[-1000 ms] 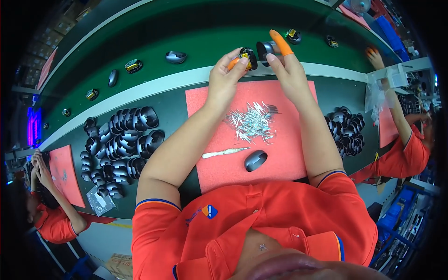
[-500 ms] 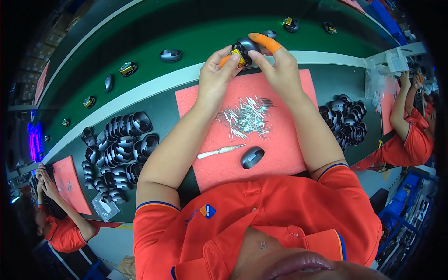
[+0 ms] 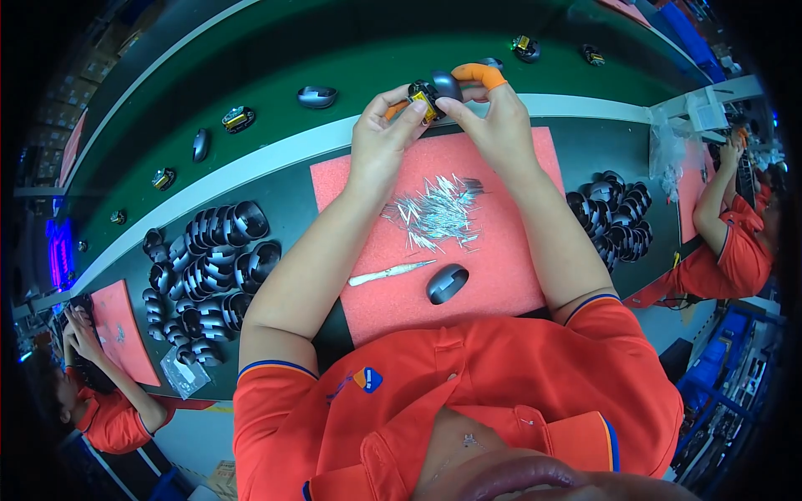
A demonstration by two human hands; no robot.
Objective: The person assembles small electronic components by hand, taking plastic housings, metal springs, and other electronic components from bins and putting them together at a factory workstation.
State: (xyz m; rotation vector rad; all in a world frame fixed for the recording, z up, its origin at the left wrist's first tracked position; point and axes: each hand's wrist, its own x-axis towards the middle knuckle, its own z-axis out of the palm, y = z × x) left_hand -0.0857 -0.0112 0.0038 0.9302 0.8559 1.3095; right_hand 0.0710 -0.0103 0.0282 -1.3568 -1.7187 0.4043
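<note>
Above the far edge of a pink foam pad (image 3: pixel 510 275), my left hand (image 3: pixel 383 134) pinches a small black electronic assembly with a yellow block (image 3: pixel 423 103). A glossy dark grey rounded shell (image 3: pixel 446 84) is gripped by my right hand (image 3: pixel 499 121), up against the assembly; whether the two are joined is hidden. An orange finger cot covers my right index finger. On the pad lie a loose heap of thin silvery strips (image 3: pixel 439 213), a pale pen-like tool (image 3: pixel 393 272) and one dark oval shell (image 3: pixel 448 284).
Beyond the pale rail (image 3: pixel 576 105), a green conveyor belt (image 3: pixel 368 50) carries spaced assemblies and shells. Stacked dark shells stand left (image 3: pixel 213 271) and right (image 3: pixel 614 217) of the pad. Co-workers in red shirts sit at both sides (image 3: pixel 121 409) (image 3: pixel 739 259).
The shell in my right hand has tilted more upright against the assembly. Pieces on the belt have shifted slightly to the right. Both hands keep their hold.
</note>
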